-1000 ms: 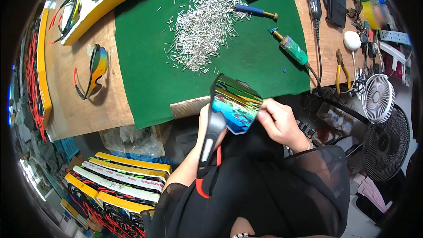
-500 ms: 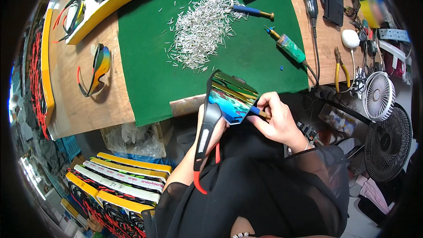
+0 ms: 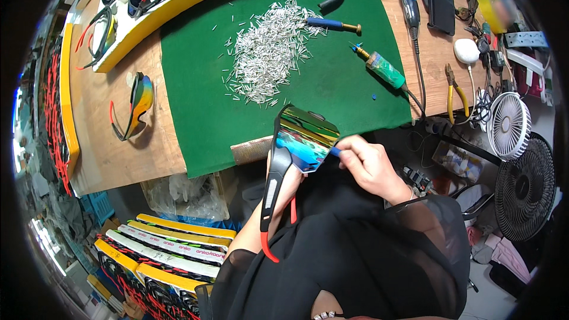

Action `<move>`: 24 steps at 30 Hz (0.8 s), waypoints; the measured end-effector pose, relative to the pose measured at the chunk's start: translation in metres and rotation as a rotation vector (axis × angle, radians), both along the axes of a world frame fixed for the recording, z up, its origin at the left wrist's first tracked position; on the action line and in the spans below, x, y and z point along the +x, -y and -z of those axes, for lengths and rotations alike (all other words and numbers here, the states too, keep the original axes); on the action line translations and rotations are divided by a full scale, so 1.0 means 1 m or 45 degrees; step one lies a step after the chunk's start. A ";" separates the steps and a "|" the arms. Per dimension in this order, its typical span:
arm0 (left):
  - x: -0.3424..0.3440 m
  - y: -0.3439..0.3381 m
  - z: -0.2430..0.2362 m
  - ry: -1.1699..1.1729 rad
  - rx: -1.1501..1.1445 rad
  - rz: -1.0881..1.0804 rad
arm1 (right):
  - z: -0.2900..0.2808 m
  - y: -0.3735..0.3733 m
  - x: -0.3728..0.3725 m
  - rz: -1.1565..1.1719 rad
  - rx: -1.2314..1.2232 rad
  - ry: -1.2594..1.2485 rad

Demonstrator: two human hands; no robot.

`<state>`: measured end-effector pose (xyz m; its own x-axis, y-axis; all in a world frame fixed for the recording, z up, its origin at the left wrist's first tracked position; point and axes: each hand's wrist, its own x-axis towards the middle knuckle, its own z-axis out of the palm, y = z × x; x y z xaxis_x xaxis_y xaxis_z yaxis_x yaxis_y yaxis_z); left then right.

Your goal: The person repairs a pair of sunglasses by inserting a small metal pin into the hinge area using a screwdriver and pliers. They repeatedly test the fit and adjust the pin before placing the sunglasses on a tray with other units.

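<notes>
A pair of sports sunglasses (image 3: 303, 148) with a large mirrored lens, black frame and red temple tips is tilted up over the near edge of the green mat. From behind, my left hand (image 3: 291, 184) grips it, its fingers mostly hidden by the frame and temple. At the lens's right edge, my right hand (image 3: 368, 166) pinches a slim blue-handled tool (image 3: 335, 152); only a bit of blue shows. Whether its tip touches the frame is hidden. Beyond the glasses, a heap of small silvery pins (image 3: 267, 56) lies on the green mat (image 3: 195, 106).
A second blue tool with a brass end (image 3: 335, 24) lies by the pins. To the right are a green electric screwdriver (image 3: 385, 70), yellow-handled cutters (image 3: 456, 95) and fans (image 3: 508, 124). Another pair of sunglasses (image 3: 139, 106) sits left; trays of glasses (image 3: 172, 243) stand lower left.
The sunglasses and both hands have shifted slightly toward the lower left against the mat. My right fingers now cover the tool's brass end, which showed before.
</notes>
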<state>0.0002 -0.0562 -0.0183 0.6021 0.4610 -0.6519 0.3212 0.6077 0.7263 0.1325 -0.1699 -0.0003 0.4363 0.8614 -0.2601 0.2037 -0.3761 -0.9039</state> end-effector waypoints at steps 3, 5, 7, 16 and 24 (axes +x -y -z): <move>-0.002 0.000 0.003 0.042 0.034 -0.001 | 0.002 0.001 0.000 -0.070 0.034 0.109; -0.003 0.001 0.006 0.036 0.113 -0.022 | -0.008 -0.001 0.000 -0.038 -0.050 0.115; 0.001 0.002 0.003 0.043 0.109 -0.017 | -0.007 0.001 0.001 -0.043 -0.017 0.162; 0.003 0.003 -0.002 0.084 0.035 -0.069 | -0.007 0.001 0.001 -0.042 0.018 0.229; 0.003 0.001 -0.008 -0.026 -0.051 -0.018 | 0.006 0.004 -0.003 -0.142 0.101 0.378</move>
